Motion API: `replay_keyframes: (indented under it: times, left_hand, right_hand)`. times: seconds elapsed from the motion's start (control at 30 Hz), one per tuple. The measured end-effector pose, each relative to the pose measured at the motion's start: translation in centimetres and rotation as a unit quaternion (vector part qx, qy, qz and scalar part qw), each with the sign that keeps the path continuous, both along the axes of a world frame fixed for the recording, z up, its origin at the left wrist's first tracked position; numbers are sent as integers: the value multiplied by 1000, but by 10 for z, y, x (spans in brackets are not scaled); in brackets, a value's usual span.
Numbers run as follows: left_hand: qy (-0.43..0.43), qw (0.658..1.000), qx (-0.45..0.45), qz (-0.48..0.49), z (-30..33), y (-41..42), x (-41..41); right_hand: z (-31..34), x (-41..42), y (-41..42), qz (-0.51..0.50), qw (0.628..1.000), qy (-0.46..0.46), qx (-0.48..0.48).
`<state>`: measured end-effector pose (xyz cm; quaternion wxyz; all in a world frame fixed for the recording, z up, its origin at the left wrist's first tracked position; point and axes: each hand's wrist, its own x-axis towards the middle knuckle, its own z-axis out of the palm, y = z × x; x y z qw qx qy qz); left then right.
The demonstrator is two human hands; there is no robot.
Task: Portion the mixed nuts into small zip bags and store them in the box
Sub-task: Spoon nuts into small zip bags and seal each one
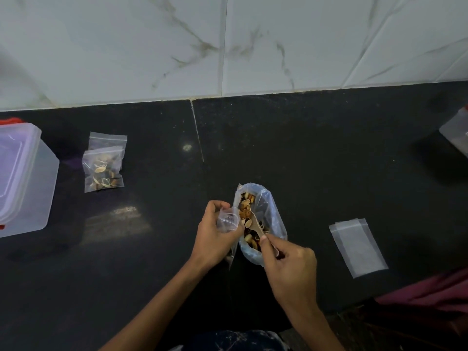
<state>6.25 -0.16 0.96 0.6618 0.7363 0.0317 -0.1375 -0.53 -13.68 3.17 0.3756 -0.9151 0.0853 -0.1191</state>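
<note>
The person's left hand [215,233] grips a small empty zip bag [228,221], fingers curled round its top so that the mouth sits right against the left rim of the open clear bag of mixed nuts [260,224]; holding it that close probably keeps the carry from one bag to the other short, so fewer nuts can fall on the dark countertop [329,160]. The right hand [288,264] pinches the handle of a small pale spoon [255,225], whose bowl lies in the nuts and points toward the small bag's mouth, which suggests a scoop is being loaded or is about to be tipped across. The nut bag lies in the near middle of the counter, its mouth spread wide so the spoon can get in. To the far left, a filled zip bag [103,171] lies partly over another that looks empty [107,140], both set just beside the translucent lidded box [45,178] at the left edge, likely parked there until they go inside; the box's lid appears to be on. To the near right, a flat stack of unused zip bags [357,247] waits within reach of the right hand. At the far right edge, part of another clear container [455,135] shows; its contents cannot be made out.
</note>
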Motion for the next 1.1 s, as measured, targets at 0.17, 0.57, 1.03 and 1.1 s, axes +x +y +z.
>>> replay_keyframes:
  times: [0.17,0.57,1.03,1.1]
  left_hand:
    - [-20,999,10,-29,-1,-1,3]
    - [-71,997,31,21,3,13,-1]
    - [-154,988,7,32,1,14,-8]
    - [-160,987,5,34,0,14,-7]
  right_hand:
    - [2,8,3,-134,953,81,260]
    - [11,-2,0,-242,840,135,466]
    - [34,-17,-5,-231,864,76,440]
    - [50,-20,-2,-197,877,50,436]
